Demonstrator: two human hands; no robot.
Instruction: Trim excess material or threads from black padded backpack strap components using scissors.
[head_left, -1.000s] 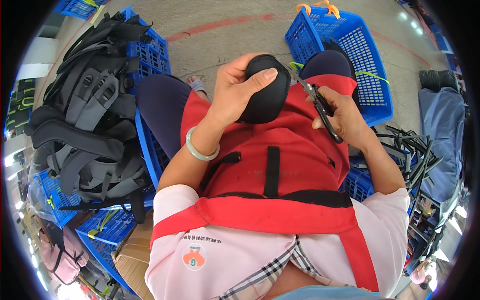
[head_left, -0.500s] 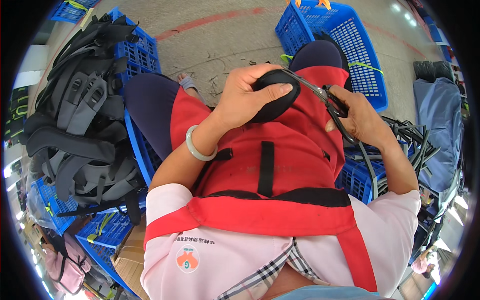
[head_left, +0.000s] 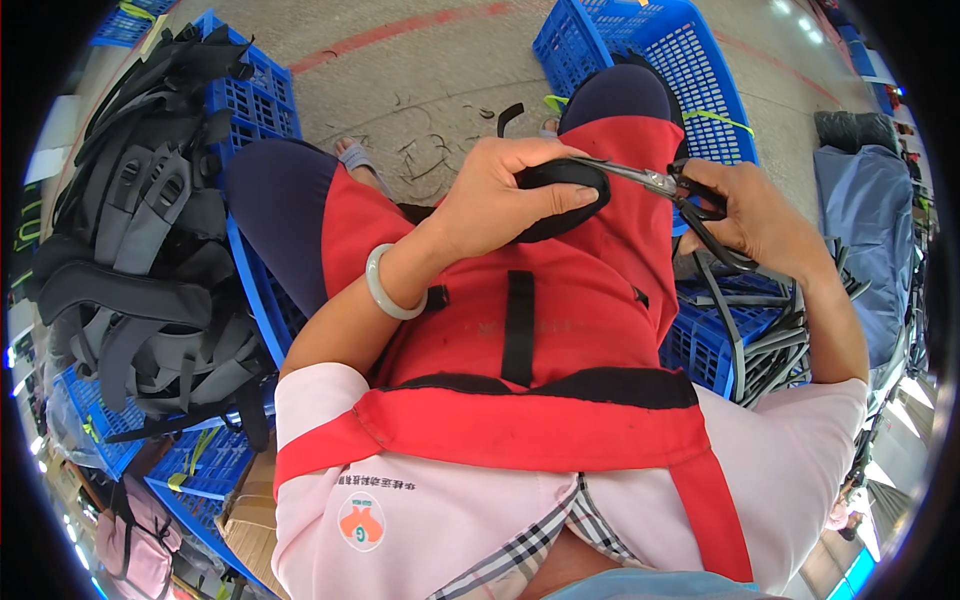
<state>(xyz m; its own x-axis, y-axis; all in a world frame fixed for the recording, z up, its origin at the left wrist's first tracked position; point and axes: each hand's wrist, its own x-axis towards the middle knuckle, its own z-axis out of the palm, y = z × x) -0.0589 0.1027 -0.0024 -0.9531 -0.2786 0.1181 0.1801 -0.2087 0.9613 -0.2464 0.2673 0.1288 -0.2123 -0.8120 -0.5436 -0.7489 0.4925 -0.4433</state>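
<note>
My left hand grips a black padded fabric piece above my lap, thumb on top and fingers behind it. My right hand is wrapped round the black handles of a pair of scissors. The metal blades point left and lie along the far edge of the black piece, close to my left fingers. A dark narrow scrap shows just beyond my left hand, over the floor. Beneath both hands lies the red apron over my knees.
At left, a blue crate stands beside a heap of black and grey padded straps. Another blue crate is beyond my right knee. Black strips lie over a blue basket at right. Dark scraps litter the floor.
My right hand and the scissors have moved right, and the black piece has shifted slightly. A dark scrap now shows beyond my left hand. The whole view has shifted a little.
</note>
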